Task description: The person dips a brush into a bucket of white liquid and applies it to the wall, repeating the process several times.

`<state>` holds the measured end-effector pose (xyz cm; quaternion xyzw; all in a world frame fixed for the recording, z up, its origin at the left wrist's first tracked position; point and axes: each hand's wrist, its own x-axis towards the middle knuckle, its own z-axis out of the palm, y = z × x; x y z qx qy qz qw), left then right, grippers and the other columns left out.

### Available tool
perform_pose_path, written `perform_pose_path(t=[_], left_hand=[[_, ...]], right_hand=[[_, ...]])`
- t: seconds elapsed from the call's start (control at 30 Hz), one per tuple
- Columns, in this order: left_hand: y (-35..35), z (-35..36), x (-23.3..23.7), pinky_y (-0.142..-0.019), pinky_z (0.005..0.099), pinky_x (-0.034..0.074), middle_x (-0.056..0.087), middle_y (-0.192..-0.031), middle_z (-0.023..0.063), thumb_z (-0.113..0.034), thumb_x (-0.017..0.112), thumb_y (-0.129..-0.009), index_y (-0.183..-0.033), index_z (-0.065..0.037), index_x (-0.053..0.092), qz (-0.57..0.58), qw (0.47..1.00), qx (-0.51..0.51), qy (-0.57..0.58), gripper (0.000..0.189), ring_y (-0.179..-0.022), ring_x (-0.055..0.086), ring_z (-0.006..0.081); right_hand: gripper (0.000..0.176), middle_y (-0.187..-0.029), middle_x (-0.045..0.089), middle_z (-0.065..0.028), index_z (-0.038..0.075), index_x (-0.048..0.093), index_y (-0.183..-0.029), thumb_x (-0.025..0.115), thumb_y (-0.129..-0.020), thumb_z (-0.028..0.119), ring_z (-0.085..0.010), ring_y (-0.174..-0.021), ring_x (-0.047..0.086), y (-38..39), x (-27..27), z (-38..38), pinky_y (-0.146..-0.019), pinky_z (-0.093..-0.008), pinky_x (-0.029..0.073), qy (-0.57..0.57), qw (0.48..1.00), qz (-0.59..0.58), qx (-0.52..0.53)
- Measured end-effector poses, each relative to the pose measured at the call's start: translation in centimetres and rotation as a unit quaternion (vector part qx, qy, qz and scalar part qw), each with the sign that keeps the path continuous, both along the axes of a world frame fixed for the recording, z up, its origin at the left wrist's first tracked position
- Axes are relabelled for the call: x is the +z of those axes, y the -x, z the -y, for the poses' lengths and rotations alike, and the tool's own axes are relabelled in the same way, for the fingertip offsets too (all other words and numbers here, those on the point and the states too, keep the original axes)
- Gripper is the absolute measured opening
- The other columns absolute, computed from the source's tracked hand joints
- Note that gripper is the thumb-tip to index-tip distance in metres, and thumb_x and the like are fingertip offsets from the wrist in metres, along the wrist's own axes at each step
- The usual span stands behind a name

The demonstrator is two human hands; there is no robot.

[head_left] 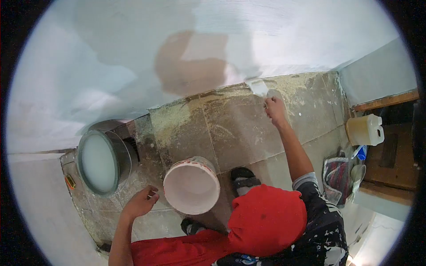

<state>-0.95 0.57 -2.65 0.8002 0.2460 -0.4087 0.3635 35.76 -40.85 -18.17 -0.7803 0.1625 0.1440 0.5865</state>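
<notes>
My right hand [275,110] is closed round a wide paintbrush [258,87], its head white with paint. The brush head sits at the foot of the painted wall [284,40], where wall meets floor. Lower on the left, my left hand [143,200] hangs with fingers loosely bent and apart, holding nothing. Just right of it stands a white bucket [191,208] with red-marked, smeared rim; its inside looks whitish. A larger round tub [116,177] of milky white liquid stands above and left of the left hand, close to the wall.
Stained floor tiles [244,128] run along the wall. At the right are a yellowish jug [361,130], a blue object [361,153], a folded striped cloth [336,179] and a brown wooden panel [390,150]. My red-clad knee [268,221] is in front. A small yellow-orange item [70,181] lies far left.
</notes>
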Motion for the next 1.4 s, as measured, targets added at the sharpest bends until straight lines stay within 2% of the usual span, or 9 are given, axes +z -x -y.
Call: perform_pose_path(t=[0.07,0.27,0.5,0.73,0.87,0.97,1.13,1.23,1.4], left_hand=[[0.6,-0.2,-0.3,-0.085,0.0385,0.049,0.065,-0.108,0.0186,-0.026,0.054,-0.093,-0.122,0.000,0.052,0.006,1.000,0.014,0.004,0.039,-0.095,0.064,0.0290],[1.1,-0.6,-0.2,-0.083,0.0386,0.049,0.064,-0.109,0.0191,-0.027,0.054,-0.093,-0.122,0.000,0.052,0.022,1.000,0.013,0.012,0.039,-0.095,0.064,0.0291],[-0.1,0.1,0.7,-0.084,0.0385,0.050,0.064,-0.110,0.0200,-0.027,0.055,-0.093,-0.122,0.000,0.052,-0.004,1.000,0.014,0.007,0.039,-0.096,0.064,0.0300],[1.0,-0.5,-0.8,-0.085,0.0387,0.049,0.064,-0.111,0.0207,-0.028,0.054,-0.093,-0.121,0.000,0.053,0.026,1.000,0.006,0.007,0.040,-0.097,0.064,0.0304],[1.2,-0.7,0.0,-0.084,0.0383,0.049,0.064,-0.110,0.0203,-0.029,0.054,-0.093,-0.119,0.000,0.054,0.017,1.000,0.014,0.011,0.039,-0.097,0.064,0.0306],[1.1,-0.5,0.3,-0.084,0.0382,0.049,0.065,-0.108,0.0201,-0.029,0.054,-0.093,-0.118,0.000,0.054,0.019,1.000,0.011,0.001,0.039,-0.097,0.064,0.0305],[0.7,-0.2,0.3,-0.084,0.0384,0.049,0.065,-0.108,0.0202,-0.029,0.054,-0.093,-0.119,0.000,0.054,0.022,1.000,0.009,0.005,0.039,-0.097,0.064,0.0309],[0.4,-0.2,0.1,-0.085,0.0388,0.049,0.064,-0.112,0.0207,-0.029,0.054,-0.093,-0.121,0.000,0.053,-0.001,1.000,0.001,-0.002,0.040,-0.100,0.063,0.0316],[0.1,-0.1,0.1,-0.089,0.0392,0.048,0.062,-0.117,0.0211,-0.030,0.054,-0.093,-0.123,-0.001,0.053,0.000,1.000,0.013,0.000,0.041,-0.105,0.061,0.0330]], right_hand=[[0.020,-0.064,0.057,-0.0069,0.000,0.056,-0.082,0.058,-0.083,0.020,-0.0127,-0.047,0.049,0.1,-1.0,-1.0,-0.039,-0.0289,0.035,0.023,1.000,0.015,-0.014],[0.023,-0.066,0.058,-0.0075,-0.001,0.056,-0.082,0.058,-0.085,0.022,-0.0124,-0.048,0.050,-0.7,-1.3,-3.3,-0.039,-0.0287,0.036,0.001,0.999,0.008,-0.031],[0.017,-0.065,0.052,-0.0027,0.005,0.049,-0.080,0.057,-0.089,0.018,-0.0076,-0.045,0.043,2.2,12.1,-4.5,-0.035,-0.0236,0.028,-0.146,0.985,0.073,-0.055],[0.016,-0.069,0.056,-0.0052,0.004,0.052,-0.090,0.057,-0.089,0.020,-0.0093,-0.046,0.045,3.5,0.9,-5.6,-0.036,-0.0240,0.029,-0.032,0.998,-0.007,-0.052],[0.016,-0.069,0.056,-0.0055,0.003,0.053,-0.092,0.057,-0.088,0.018,-0.0107,-0.047,0.047,2.8,-1.5,-6.8,-0.037,-0.0259,0.031,-0.021,0.999,-0.002,-0.039],[0.015,-0.069,0.056,-0.0055,0.002,0.053,-0.092,0.057,-0.088,0.017,-0.0116,-0.047,0.047,1.1,-0.9,-7.2,-0.037,-0.0275,0.032,0.008,1.000,-0.007,-0.023],[0.012,-0.065,0.053,-0.0033,0.006,0.051,-0.085,0.057,-0.089,0.016,-0.0065,-0.045,0.042,2.3,10.0,-7.5,-0.034,-0.0210,0.026,-0.128,0.987,0.071,-0.063],[0.016,-0.065,0.055,-0.0039,0.004,0.053,-0.087,0.057,-0.089,0.019,-0.0082,-0.045,0.044,4.0,13.3,-7.4,-0.036,-0.0245,0.031,-0.167,0.978,0.105,-0.070],[0.017,-0.064,0.054,-0.0034,0.005,0.051,-0.085,0.057,-0.089,0.020,-0.0086,-0.043,0.044,3.9,5.2,-7.8,-0.035,-0.0248,0.031,-0.117,0.980,0.133,-0.090]])
